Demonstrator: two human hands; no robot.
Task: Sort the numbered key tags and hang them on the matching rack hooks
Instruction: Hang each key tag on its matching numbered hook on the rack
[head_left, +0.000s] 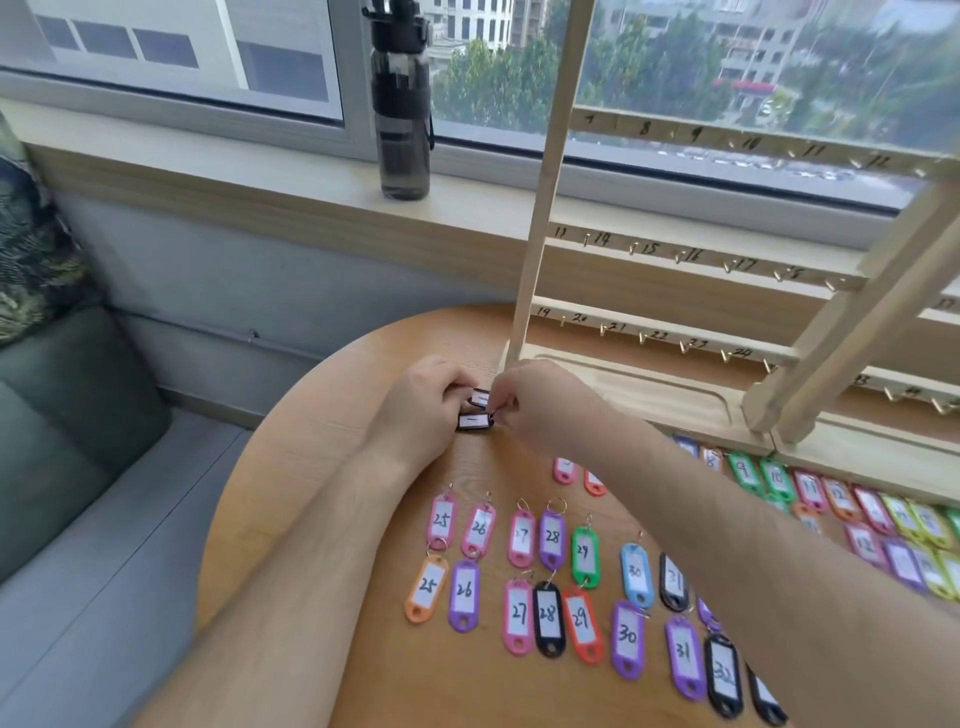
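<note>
With left hand (426, 402) curled on far black tag (480, 398) and right hand (527, 402) pinching near black tag (471, 422), read both numbers before lifting toward the rack (540, 208).

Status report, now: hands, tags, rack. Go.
Hands: left hand and right hand both grip black tags beside rack post. Visible hooks bare. Other tags in numbered rows on table. Path to rack open.
</note>
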